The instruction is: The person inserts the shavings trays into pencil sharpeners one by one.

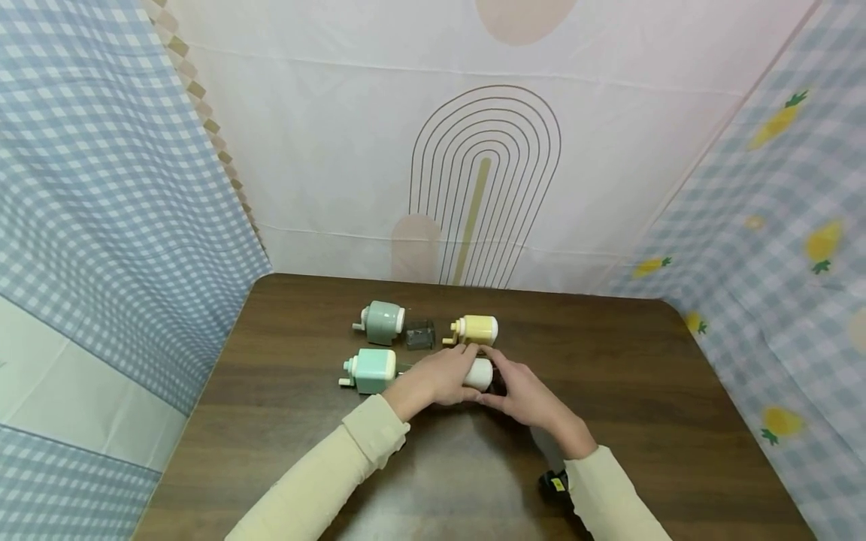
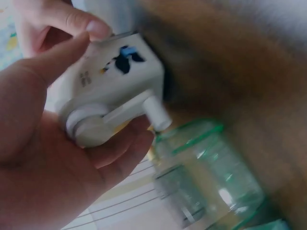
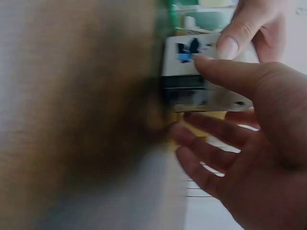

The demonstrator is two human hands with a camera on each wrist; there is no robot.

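White sharpener (image 1: 479,374), approx. boxy body w/ rounded edges, sits b/w L hand (image 1: 443,376) and R hand (image 1: 531,391), just R of mint sharpener (image 1: 375,370) in head view. One face has dk blue/blk cartoon print (image 2: 123,60) + small txt, too blurry to read. White crank (image 2: 129,109) at L-hand end, knob sticking out; dk glossy section (image 3: 184,81) next to printed face. L grips crank end; R thumb on body, fingers underneath. Can't tell if it touches tbl (image 1: 676,421).

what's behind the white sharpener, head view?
The yellow sharpener sits behind the white sharpener on the tabletop, mostly in sight. The left hand and right hand cover much of the strip between them; anything under the fingers can't be seen.
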